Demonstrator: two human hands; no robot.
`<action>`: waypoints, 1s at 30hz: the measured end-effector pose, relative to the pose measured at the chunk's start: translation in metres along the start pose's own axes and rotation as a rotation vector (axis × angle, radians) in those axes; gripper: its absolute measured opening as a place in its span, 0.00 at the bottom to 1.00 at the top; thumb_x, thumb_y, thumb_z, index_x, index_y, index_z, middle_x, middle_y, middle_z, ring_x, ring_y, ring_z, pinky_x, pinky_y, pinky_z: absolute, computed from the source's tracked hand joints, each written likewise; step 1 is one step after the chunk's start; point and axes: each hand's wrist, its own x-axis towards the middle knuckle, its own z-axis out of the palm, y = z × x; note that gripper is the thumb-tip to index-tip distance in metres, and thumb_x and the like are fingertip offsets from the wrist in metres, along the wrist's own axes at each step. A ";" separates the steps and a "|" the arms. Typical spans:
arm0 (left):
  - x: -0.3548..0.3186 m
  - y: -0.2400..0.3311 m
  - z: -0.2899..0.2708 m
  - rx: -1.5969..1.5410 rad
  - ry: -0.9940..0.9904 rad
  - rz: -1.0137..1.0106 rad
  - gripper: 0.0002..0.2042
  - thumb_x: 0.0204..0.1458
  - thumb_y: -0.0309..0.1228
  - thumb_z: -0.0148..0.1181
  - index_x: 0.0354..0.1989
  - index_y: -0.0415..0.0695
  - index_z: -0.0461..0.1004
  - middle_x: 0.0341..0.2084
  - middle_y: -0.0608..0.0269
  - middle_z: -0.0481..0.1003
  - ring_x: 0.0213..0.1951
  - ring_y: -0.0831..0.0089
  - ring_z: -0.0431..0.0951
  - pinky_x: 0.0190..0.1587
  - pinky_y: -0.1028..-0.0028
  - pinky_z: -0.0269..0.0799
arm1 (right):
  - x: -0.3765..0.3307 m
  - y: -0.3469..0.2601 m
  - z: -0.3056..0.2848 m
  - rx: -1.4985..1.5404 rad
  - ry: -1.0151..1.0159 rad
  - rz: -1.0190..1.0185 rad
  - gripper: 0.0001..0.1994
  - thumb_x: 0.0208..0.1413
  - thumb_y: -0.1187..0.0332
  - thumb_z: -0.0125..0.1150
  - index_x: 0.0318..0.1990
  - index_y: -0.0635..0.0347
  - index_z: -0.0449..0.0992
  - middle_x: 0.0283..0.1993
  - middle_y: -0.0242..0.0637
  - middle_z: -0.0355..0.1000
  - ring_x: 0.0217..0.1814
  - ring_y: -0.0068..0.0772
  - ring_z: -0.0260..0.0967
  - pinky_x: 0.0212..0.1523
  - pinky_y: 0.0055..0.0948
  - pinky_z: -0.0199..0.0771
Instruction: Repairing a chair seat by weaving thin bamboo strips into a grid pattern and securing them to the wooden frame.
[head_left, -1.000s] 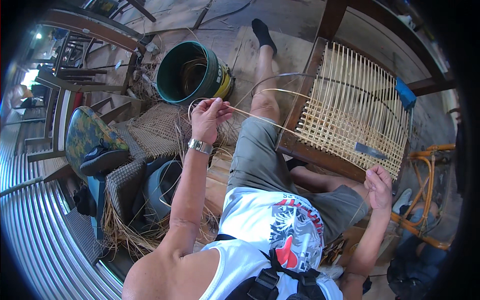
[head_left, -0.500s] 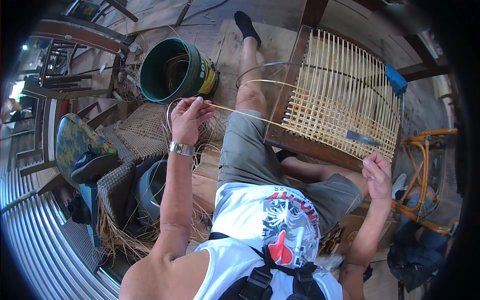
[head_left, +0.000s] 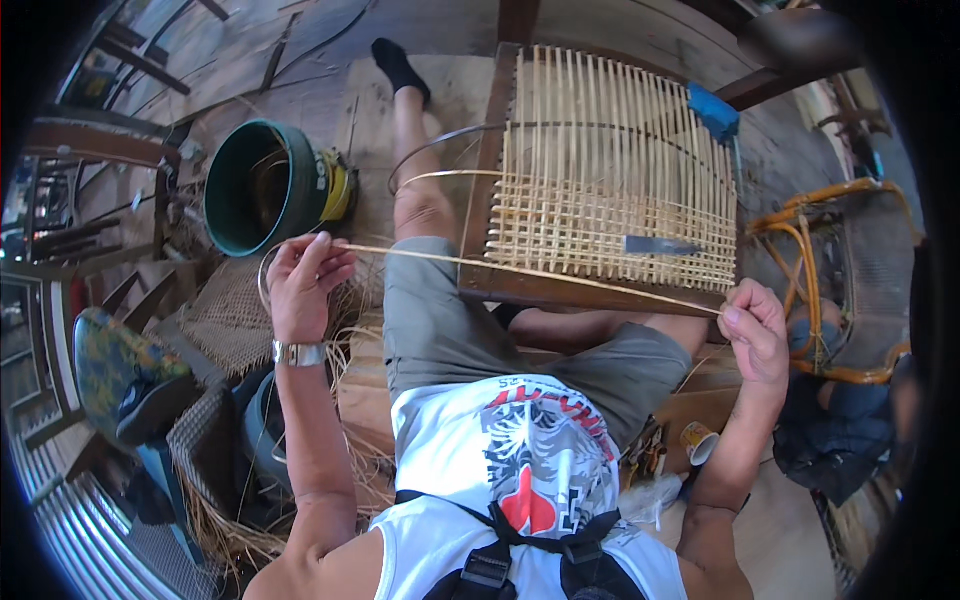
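Note:
A pale cane strand (head_left: 540, 272) stretches nearly straight between my hands, passing in front of the near rail of a wooden seat frame (head_left: 487, 130). My left hand (head_left: 305, 285) pinches it between thumb and fingers, and a loop of strand curls beside that hand. At the other end, my right hand (head_left: 757, 330) grips the strand near the frame's near right corner. Inside the frame, the cane webbing (head_left: 600, 220) is crosswoven at the near part; farther off only lengthwise strands show. A flat metal strip (head_left: 660, 245) lies on the weave. A dark thin strip (head_left: 440, 148) threads through the far strands.
A green bucket (head_left: 215, 190) holding cane stands at far left. Loose cane (head_left: 250, 540) and a camouflage-patterned seat (head_left: 110, 350) lie left of me. Blue material (head_left: 713, 115) sits on the frame's far right corner. A rattan chair (head_left: 805, 270) stands at right. My legs extend beside and under the frame.
My right hand has drawn the strand's end away from the weave, and the strand now spans directly between both hands. The whole view has shifted, with the frame appearing farther left.

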 end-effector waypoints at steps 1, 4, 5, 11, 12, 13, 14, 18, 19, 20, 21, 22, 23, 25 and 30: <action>0.001 -0.001 0.001 -0.006 -0.021 0.003 0.07 0.60 0.30 0.60 0.40 0.40 0.71 0.33 0.54 0.80 0.32 0.69 0.82 0.34 0.75 0.81 | -0.003 -0.002 -0.001 -0.009 0.018 -0.010 0.08 0.55 0.76 0.58 0.29 0.57 0.64 0.25 0.25 0.56 0.21 0.14 0.49 0.23 0.18 0.47; 0.000 0.002 0.007 -0.041 -0.057 0.010 0.07 0.60 0.29 0.60 0.40 0.40 0.71 0.33 0.54 0.80 0.32 0.69 0.83 0.34 0.75 0.81 | -0.009 -0.002 -0.006 -0.009 0.048 0.021 0.08 0.55 0.76 0.57 0.28 0.57 0.64 0.25 0.24 0.54 0.21 0.14 0.47 0.23 0.18 0.47; -0.001 0.004 0.008 -0.047 -0.058 0.010 0.07 0.60 0.29 0.60 0.40 0.40 0.71 0.33 0.54 0.80 0.32 0.69 0.83 0.34 0.75 0.81 | -0.010 -0.003 -0.007 -0.015 0.049 0.020 0.08 0.55 0.76 0.57 0.28 0.57 0.64 0.25 0.24 0.54 0.21 0.14 0.47 0.23 0.18 0.47; -0.006 0.018 0.011 -0.054 -0.065 0.043 0.07 0.59 0.28 0.61 0.40 0.40 0.71 0.33 0.53 0.80 0.31 0.69 0.83 0.32 0.76 0.82 | -0.009 -0.004 -0.008 0.059 0.063 0.041 0.08 0.54 0.75 0.60 0.28 0.58 0.66 0.24 0.22 0.56 0.22 0.12 0.49 0.24 0.17 0.46; -0.007 0.019 0.011 -0.046 -0.055 0.042 0.07 0.59 0.28 0.61 0.40 0.40 0.71 0.32 0.53 0.80 0.31 0.69 0.83 0.32 0.76 0.82 | -0.008 -0.002 -0.009 0.064 0.052 0.037 0.08 0.54 0.76 0.58 0.28 0.57 0.65 0.25 0.23 0.56 0.21 0.13 0.48 0.24 0.17 0.47; -0.006 0.017 0.011 -0.048 -0.056 0.043 0.07 0.59 0.28 0.61 0.40 0.40 0.71 0.32 0.53 0.80 0.31 0.69 0.83 0.32 0.76 0.82 | -0.009 -0.002 -0.009 0.069 0.041 0.032 0.07 0.55 0.77 0.57 0.29 0.57 0.64 0.25 0.24 0.55 0.20 0.13 0.47 0.23 0.18 0.48; -0.004 0.015 0.010 -0.052 -0.060 0.042 0.06 0.59 0.28 0.60 0.40 0.40 0.72 0.32 0.54 0.80 0.31 0.70 0.83 0.32 0.76 0.82 | -0.009 -0.003 -0.008 0.068 0.041 0.030 0.07 0.55 0.77 0.57 0.29 0.57 0.64 0.25 0.24 0.55 0.20 0.13 0.47 0.23 0.18 0.48; -0.004 0.009 0.010 -0.034 -0.038 0.010 0.06 0.59 0.28 0.60 0.40 0.41 0.73 0.32 0.55 0.80 0.31 0.70 0.83 0.31 0.76 0.82 | -0.010 -0.003 -0.007 0.094 0.030 0.030 0.08 0.56 0.76 0.56 0.28 0.57 0.64 0.24 0.23 0.54 0.19 0.12 0.46 0.23 0.18 0.47; -0.004 0.007 0.009 -0.031 -0.036 0.011 0.06 0.59 0.28 0.60 0.40 0.41 0.73 0.32 0.55 0.80 0.31 0.70 0.83 0.31 0.76 0.82 | -0.010 -0.001 -0.007 0.110 0.018 0.035 0.08 0.56 0.75 0.56 0.28 0.56 0.63 0.24 0.23 0.54 0.19 0.12 0.46 0.23 0.18 0.47; -0.002 0.004 0.007 -0.043 -0.053 -0.035 0.06 0.59 0.28 0.60 0.40 0.41 0.73 0.32 0.55 0.80 0.31 0.70 0.83 0.31 0.76 0.82 | -0.011 -0.002 -0.006 0.109 0.021 0.034 0.08 0.56 0.75 0.56 0.28 0.56 0.63 0.24 0.23 0.54 0.19 0.12 0.46 0.23 0.18 0.47; 0.000 0.000 0.006 -0.055 -0.069 -0.083 0.06 0.59 0.28 0.60 0.40 0.41 0.73 0.32 0.55 0.80 0.30 0.70 0.83 0.31 0.76 0.82 | -0.012 -0.002 -0.006 0.181 0.024 0.043 0.08 0.56 0.75 0.56 0.28 0.57 0.64 0.22 0.22 0.54 0.18 0.13 0.46 0.23 0.19 0.47; 0.002 -0.004 0.007 -0.039 -0.073 -0.110 0.05 0.59 0.28 0.60 0.40 0.41 0.73 0.32 0.55 0.80 0.31 0.69 0.83 0.32 0.75 0.82 | -0.012 -0.002 -0.005 0.253 0.027 0.053 0.08 0.56 0.74 0.56 0.27 0.57 0.64 0.21 0.22 0.54 0.18 0.13 0.47 0.22 0.19 0.47; 0.004 -0.010 0.007 -0.039 -0.076 -0.115 0.05 0.59 0.28 0.60 0.40 0.41 0.73 0.32 0.55 0.80 0.31 0.69 0.83 0.32 0.75 0.82 | -0.012 -0.002 -0.005 0.253 0.032 0.056 0.08 0.56 0.74 0.56 0.27 0.57 0.64 0.21 0.22 0.54 0.18 0.13 0.47 0.22 0.19 0.47; 0.007 -0.021 0.005 -0.061 -0.114 -0.266 0.05 0.59 0.28 0.59 0.40 0.40 0.73 0.33 0.55 0.80 0.32 0.69 0.83 0.34 0.74 0.82 | -0.009 0.000 -0.005 0.467 0.003 0.081 0.09 0.58 0.74 0.53 0.26 0.56 0.62 0.20 0.22 0.54 0.16 0.14 0.46 0.21 0.20 0.47; -0.007 -0.034 0.003 -0.145 -0.126 -0.367 0.08 0.61 0.31 0.57 0.41 0.39 0.70 0.34 0.50 0.79 0.35 0.64 0.82 0.37 0.69 0.82 | -0.005 0.006 -0.020 0.610 -0.022 0.076 0.10 0.64 0.73 0.49 0.29 0.52 0.60 0.20 0.21 0.52 0.18 0.15 0.49 0.21 0.20 0.49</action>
